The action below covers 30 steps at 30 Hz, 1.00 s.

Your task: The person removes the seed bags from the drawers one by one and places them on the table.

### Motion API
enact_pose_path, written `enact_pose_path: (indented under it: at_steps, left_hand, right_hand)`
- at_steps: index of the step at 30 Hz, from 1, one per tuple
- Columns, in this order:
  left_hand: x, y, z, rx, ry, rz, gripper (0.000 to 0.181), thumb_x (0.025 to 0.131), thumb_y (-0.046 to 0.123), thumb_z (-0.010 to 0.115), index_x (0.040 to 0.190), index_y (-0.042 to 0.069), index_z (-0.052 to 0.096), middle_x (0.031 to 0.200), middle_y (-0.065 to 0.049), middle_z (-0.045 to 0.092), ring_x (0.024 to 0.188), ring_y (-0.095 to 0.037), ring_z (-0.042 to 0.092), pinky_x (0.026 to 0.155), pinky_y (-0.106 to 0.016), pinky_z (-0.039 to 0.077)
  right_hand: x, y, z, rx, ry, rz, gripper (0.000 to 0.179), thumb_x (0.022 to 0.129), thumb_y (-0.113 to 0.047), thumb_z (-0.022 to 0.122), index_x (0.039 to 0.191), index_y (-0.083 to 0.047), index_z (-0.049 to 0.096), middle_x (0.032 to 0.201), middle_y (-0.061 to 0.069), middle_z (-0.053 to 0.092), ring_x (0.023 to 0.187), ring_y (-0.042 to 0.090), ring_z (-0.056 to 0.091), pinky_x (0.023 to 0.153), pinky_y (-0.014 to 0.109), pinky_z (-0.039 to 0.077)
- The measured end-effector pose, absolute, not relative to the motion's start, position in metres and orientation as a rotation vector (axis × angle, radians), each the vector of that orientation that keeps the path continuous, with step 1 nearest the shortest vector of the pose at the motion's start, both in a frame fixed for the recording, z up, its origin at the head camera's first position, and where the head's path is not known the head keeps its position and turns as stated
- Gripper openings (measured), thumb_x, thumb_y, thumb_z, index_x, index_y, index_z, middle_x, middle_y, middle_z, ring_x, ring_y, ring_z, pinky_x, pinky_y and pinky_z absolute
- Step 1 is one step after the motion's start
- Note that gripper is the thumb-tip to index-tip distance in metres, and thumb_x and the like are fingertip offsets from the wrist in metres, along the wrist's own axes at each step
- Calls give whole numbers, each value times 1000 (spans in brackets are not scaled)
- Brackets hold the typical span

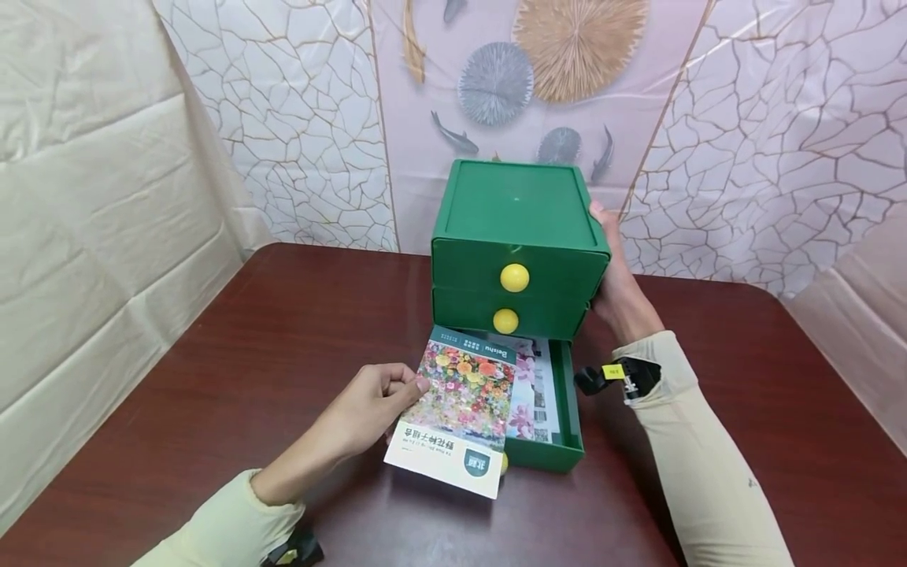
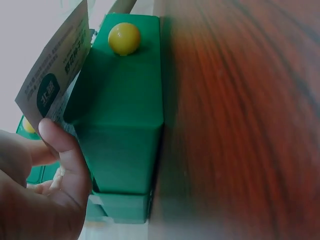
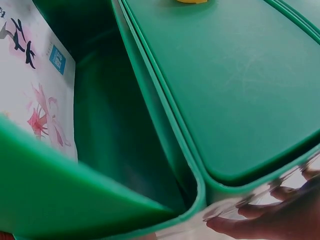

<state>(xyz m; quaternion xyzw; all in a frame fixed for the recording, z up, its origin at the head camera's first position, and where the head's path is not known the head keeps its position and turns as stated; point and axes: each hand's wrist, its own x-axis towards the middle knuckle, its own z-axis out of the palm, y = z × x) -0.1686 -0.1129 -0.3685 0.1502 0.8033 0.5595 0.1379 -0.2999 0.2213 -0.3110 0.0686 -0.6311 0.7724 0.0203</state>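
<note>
My left hand (image 1: pixel 372 405) pinches a flower-printed seed packet (image 1: pixel 464 398) by its left edge, thumb on top. The packet is tilted over the left part of a pulled-out green bottom drawer (image 1: pixel 544 455). Inside that drawer lie pink-flowered paper packets (image 1: pixel 523 417), partly hidden beneath the held one. The drawer belongs to a green drawer cabinet (image 1: pixel 517 205), whose two upper drawers are closed. Along the cabinet's right side rests my right hand (image 1: pixel 615 276); in the right wrist view its fingers (image 3: pixel 255 225) stretch out against the side.
Yellow round knobs (image 1: pixel 514 277) stick out from the drawer fronts. The cabinet stands on a dark red-brown wooden table (image 1: pixel 283 339). Behind it hangs a patterned cloth (image 1: pixel 305 134), with a pale cloth (image 1: pixel 92 197) along the left.
</note>
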Motion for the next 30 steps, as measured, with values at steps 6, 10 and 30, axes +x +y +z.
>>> enact_pose_path:
  at_steps: [6, 10, 30]
  left_hand:
    - [-171, -118, -370, 449, 2319, 1617, 21, 107, 18, 64, 101, -2, 67, 61, 0, 53, 47, -16, 47, 44, -27, 42]
    - [-173, -123, -368, 466, 2330, 1607, 19, 106, 18, 66, 106, 0, 70, 60, 0, 51, 44, -17, 48, 44, -27, 42]
    - [-188, -159, -350, 436, 2295, 1587, 17, 104, 14, 63, 106, -2, 69, 70, -4, 64, 56, -13, 56, 46, -27, 40]
  right_hand:
    - [-300, 223, -312, 196, -1973, 2379, 53, 103, -70, 46, 112, -20, 62, 87, -10, 67, 74, 2, 66, 67, 18, 51]
    - [-300, 223, -312, 202, -1974, 2383, 52, 103, -69, 46, 108, -19, 62, 84, -10, 68, 71, 2, 66, 66, 19, 51]
    - [-300, 223, -311, 209, -1999, 2360, 56, 102, -69, 47, 124, -21, 63, 91, -9, 70, 76, 3, 68, 71, 20, 53]
